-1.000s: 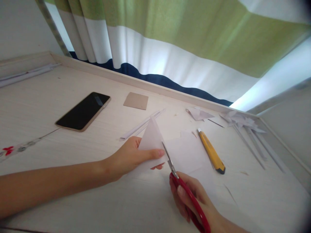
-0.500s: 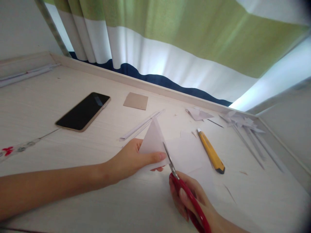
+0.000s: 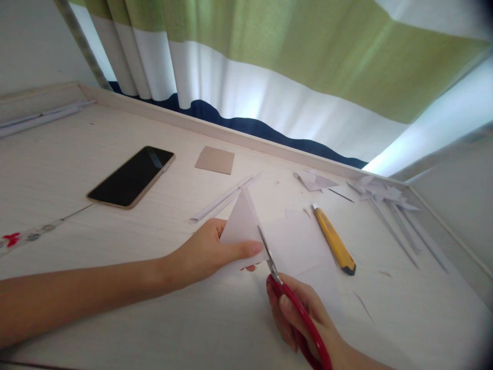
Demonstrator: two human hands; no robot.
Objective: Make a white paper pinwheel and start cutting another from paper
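My left hand (image 3: 227, 249) pinches a white paper triangle (image 3: 241, 221), thumb on top and fingers underneath, with its tip pointing away from me. My right hand (image 3: 302, 308) grips red-handled scissors (image 3: 310, 324). Their metal blades lie along the triangle's right edge, close to my left thumb; whether the blades are fully closed on the paper I cannot tell. White paper sheets (image 3: 296, 244) lie on the table just right of the blades. Behind the triangle rest thin rolled paper sticks (image 3: 223, 200).
A yellow utility knife (image 3: 333, 239) lies to the right. Further right are paper pinwheels (image 3: 381, 195) on sticks and a folded paper piece (image 3: 316, 181). A phone (image 3: 133, 177) with a charm strap (image 3: 31, 236) lies left, a brown card square (image 3: 215, 160) behind. A raised rim borders the table.
Almost nothing differs. My right hand and the scissors have shifted very slightly left; the triangle and my left hand stay in place.
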